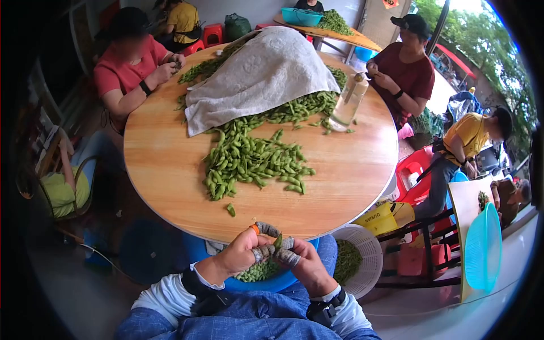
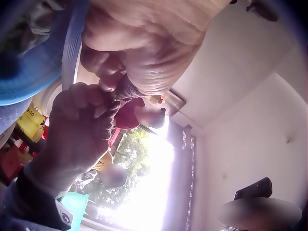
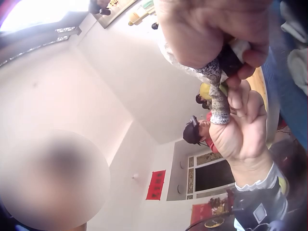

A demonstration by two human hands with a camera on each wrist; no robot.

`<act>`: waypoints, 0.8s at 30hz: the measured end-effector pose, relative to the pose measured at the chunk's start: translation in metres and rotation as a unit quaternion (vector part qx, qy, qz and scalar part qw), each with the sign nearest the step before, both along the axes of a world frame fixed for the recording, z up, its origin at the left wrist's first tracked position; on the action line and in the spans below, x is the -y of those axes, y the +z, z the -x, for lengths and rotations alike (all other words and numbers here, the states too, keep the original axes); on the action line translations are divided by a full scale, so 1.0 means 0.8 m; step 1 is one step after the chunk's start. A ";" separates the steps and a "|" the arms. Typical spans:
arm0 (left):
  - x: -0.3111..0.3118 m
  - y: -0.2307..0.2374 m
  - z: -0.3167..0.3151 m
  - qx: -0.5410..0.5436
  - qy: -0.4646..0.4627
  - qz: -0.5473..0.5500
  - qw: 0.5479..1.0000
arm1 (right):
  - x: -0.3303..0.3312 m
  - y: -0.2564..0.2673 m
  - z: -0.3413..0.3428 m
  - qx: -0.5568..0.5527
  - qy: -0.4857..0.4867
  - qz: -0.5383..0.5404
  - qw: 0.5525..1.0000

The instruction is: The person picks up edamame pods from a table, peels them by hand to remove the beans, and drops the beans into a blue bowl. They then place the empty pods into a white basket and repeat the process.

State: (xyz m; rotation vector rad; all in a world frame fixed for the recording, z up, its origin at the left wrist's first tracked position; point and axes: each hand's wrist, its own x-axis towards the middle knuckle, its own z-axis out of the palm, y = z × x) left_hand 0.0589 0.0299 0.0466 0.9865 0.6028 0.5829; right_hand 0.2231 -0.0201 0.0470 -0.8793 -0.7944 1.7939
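Observation:
Over the near table edge, a green edamame pod (image 1: 278, 242) is pinched between both hands. Grey knitted finger covers wrap the thumbs and some fingers. The left hand (image 1: 235, 256) grips the pod from the left; the right hand (image 1: 309, 268) holds it from the other side. Below them, a blue basin (image 1: 274, 284) between the knees contains shelled green beans (image 1: 256, 273). In the left wrist view the left palm (image 2: 154, 43) and right hand (image 2: 72, 134) meet at the fingertips, which hide the pod. The right wrist view shows the covered thumbs together.
A pile of pods (image 1: 249, 161) spreads across the round wooden table (image 1: 164, 170), partly under a grey towel (image 1: 260, 76). A clear pump bottle (image 1: 348, 105) stands at right. Beside the right knee is a white basket (image 1: 371, 258) with green pieces. Several people sit around.

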 end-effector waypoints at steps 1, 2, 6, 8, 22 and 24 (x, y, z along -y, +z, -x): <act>-0.001 0.000 0.001 -0.002 -0.007 -0.003 1.000 | 0.000 -0.001 0.002 -0.005 0.001 0.004 1.000; -0.002 0.000 0.002 -0.006 -0.013 -0.005 1.000 | -0.001 -0.006 0.005 -0.005 -0.003 0.004 1.000; -0.001 -0.010 0.001 -0.025 0.020 -0.037 0.999 | -0.005 -0.013 0.008 0.026 -0.014 0.012 1.000; -0.006 -0.035 0.003 -0.098 0.020 -0.201 0.975 | -0.005 -0.008 0.013 0.021 -0.033 0.025 0.999; 0.019 0.002 0.013 -0.347 0.070 -0.659 0.664 | 0.000 -0.015 0.010 0.028 -0.072 -0.001 0.997; 0.013 0.004 0.010 -0.330 0.076 -0.656 0.674 | -0.001 -0.012 0.009 0.033 -0.062 0.004 0.997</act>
